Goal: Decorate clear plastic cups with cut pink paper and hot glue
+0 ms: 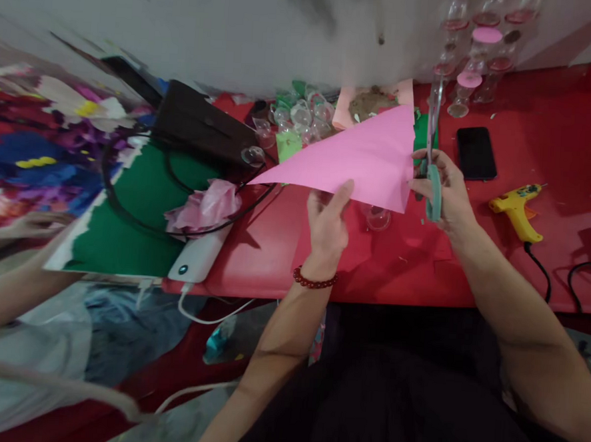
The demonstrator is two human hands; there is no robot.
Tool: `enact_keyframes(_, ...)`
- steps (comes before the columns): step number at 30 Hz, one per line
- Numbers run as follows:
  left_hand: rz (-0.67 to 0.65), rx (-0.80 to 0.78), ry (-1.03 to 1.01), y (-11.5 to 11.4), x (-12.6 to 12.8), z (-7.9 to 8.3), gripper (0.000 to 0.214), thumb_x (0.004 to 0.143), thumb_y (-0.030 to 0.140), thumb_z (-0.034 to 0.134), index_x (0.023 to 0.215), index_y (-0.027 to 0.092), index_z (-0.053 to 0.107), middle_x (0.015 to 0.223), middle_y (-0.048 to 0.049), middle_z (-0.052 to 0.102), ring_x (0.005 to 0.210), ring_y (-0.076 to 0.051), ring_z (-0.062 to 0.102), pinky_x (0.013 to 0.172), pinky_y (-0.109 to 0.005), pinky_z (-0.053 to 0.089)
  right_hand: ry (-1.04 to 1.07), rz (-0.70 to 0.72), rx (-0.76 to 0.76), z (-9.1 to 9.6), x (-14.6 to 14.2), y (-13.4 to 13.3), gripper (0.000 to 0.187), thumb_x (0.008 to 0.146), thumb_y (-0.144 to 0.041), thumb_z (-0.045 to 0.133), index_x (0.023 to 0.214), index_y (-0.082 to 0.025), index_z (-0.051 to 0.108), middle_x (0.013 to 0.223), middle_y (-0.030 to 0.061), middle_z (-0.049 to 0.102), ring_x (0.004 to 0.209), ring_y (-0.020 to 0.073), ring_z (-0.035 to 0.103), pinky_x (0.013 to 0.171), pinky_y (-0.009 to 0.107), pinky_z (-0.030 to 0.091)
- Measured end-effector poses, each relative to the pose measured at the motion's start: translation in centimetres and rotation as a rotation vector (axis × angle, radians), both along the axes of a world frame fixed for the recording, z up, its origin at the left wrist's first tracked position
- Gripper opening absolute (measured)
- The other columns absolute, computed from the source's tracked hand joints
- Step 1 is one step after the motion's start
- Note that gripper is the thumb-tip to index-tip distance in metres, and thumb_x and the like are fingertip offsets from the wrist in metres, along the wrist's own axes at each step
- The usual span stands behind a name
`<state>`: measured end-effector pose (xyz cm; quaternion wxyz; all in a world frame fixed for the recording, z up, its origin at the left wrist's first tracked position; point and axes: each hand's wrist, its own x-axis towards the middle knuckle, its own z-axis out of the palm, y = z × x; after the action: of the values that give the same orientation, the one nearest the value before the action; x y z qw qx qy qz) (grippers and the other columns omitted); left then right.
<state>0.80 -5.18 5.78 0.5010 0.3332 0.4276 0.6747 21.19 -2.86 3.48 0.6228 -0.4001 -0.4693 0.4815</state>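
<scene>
At the table's (253,258) nine o'clock edge lies a green sheet (135,218) with a power bank (198,258) beside it. Toward centre, the left hand (328,226) pinches the lower edge of a pink paper (359,161), held above the red top. At the paper's three o'clock edge, the right hand (445,193) grips scissors (433,169), blades up. Farther right lie a phone (476,153) and glue gun (519,209).

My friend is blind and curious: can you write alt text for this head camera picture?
The left hand holds up a pink paper sheet while the right hand holds green-handled scissors at its edge, above a red table with a yellow glue gun and a black phone.
</scene>
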Motion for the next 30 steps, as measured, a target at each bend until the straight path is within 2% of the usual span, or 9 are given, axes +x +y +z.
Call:
enact_keyframes(2, -0.023, -0.040, -0.012, 1.8, -0.9, 1.1, 0.021, 0.081, 0.033, 0.086, 0.092, 0.025, 0.070, 0.096, -0.0001, 0.077, 0.090, -0.016, 0.074, 0.071, -0.026, 0.055, -0.020, 0.014, 0.026, 0.7, 1.1, 0.2, 0.051, 0.065, -0.042, 0.098, 0.105, -0.028, 0.070, 0.078, -0.0058, 0.059, 0.069, 0.0116, 0.058, 0.059, 0.024, 0.048)
enact_keyframes(3, -0.124, -0.086, -0.002, 2.8, -1.3, 1.5, 0.018, 0.086, 0.036, 0.082, 0.086, 0.023, 0.070, 0.088, -0.0008, 0.075, 0.074, -0.013, 0.070, 0.060, -0.024, 0.049, -0.028, 0.015, 0.034, 1.0, 1.5, 0.3, 0.050, 0.065, -0.042, 0.098, 0.105, -0.028, 0.070, 0.076, -0.0064, 0.058, 0.065, 0.0104, 0.054, 0.056, 0.024, 0.045)
enact_keyframes(5, -0.286, -0.190, 0.046, 4.9, -1.6, 1.8, 0.027, 0.085, 0.027, 0.082, 0.066, 0.021, 0.063, 0.060, 0.0023, 0.061, 0.046, -0.008, 0.053, 0.044, -0.025, 0.034, -0.027, -0.008, 0.043, 1.2, 2.1, 0.6, 0.050, 0.064, -0.042, 0.098, 0.104, -0.028, 0.071, 0.075, -0.0064, 0.057, 0.061, 0.0095, 0.048, 0.054, 0.024, 0.042)
enact_keyframes(6, -0.297, -0.194, 0.082, 5.7, -1.5, 1.8, 0.031, 0.082, 0.020, 0.082, 0.060, 0.020, 0.062, 0.052, 0.0038, 0.055, 0.042, -0.007, 0.049, 0.042, -0.025, 0.032, -0.020, -0.035, 0.045, 1.1, 2.3, 0.8, 0.050, 0.064, -0.042, 0.097, 0.104, -0.028, 0.071, 0.077, -0.0057, 0.057, 0.062, 0.0102, 0.047, 0.054, 0.025, 0.042)
enact_keyframes(9, -0.196, -0.092, 0.023, 7.0, -0.4, 1.2, 0.027, 0.082, 0.012, 0.080, 0.060, 0.021, 0.066, 0.051, 0.0043, 0.058, 0.045, -0.007, 0.056, 0.045, -0.022, 0.037, -0.002, -0.143, 0.054, 0.9, 2.3, 1.0, 0.050, 0.066, -0.043, 0.095, 0.106, -0.031, 0.067, 0.085, -0.0029, 0.059, 0.071, 0.0150, 0.055, 0.062, 0.030, 0.050)
enact_keyframes(12, -0.073, 0.003, -0.112, 7.3, 0.9, 1.0, 0.020, 0.084, 0.015, 0.081, 0.069, 0.022, 0.070, 0.062, 0.0042, 0.068, 0.059, -0.008, 0.068, 0.055, -0.022, 0.049, -0.001, -0.194, 0.039, 1.1, 2.3, 0.7, 0.047, 0.068, -0.049, 0.094, 0.098, -0.033, 0.061, 0.080, -0.0044, 0.052, 0.075, 0.0166, 0.055, 0.072, 0.033, 0.054)
enact_keyframes(18, -0.049, 0.105, -0.246, 8.1, 2.5, 2.4, 0.013, 0.079, 0.015, 0.087, 0.073, 0.021, 0.076, 0.073, 0.0032, 0.077, 0.069, -0.010, 0.074, 0.063, -0.022, 0.054, -0.154, 0.027, -0.134, 1.2, 1.4, -0.5, 0.056, 0.058, -0.060, 0.099, 0.089, -0.030, 0.063, 0.083, -0.0040, 0.055, 0.076, 0.0152, 0.053, 0.075, 0.031, 0.053)
enact_keyframes(25, -0.085, 0.045, -0.141, 6.5, 3.2, 0.9, 0.015, 0.078, 0.021, 0.089, 0.069, 0.020, 0.077, 0.070, 0.0020, 0.076, 0.069, -0.011, 0.073, 0.078, -0.027, 0.060, -0.278, 0.183, -0.139, 1.2, 0.0, -1.1, 0.059, 0.069, -0.071, 0.088, 0.103, -0.028, 0.066, 0.083, -0.0033, 0.051, 0.075, 0.0152, 0.049, 0.074, 0.031, 0.047)
enact_keyframes(30, -0.095, 0.040, -0.068, 5.3, 3.8, 0.8, 0.012, 0.081, 0.026, 0.088, 0.073, 0.022, 0.079, 0.076, 0.0007, 0.079, 0.075, -0.013, 0.077, 0.081, -0.029, 0.063, -0.208, 0.175, -0.108, 1.8, -0.3, -1.5, 0.061, 0.070, -0.075, 0.086, 0.102, -0.027, 0.066, 0.084, -0.0023, 0.052, 0.074, 0.0147, 0.047, 0.074, 0.032, 0.047)
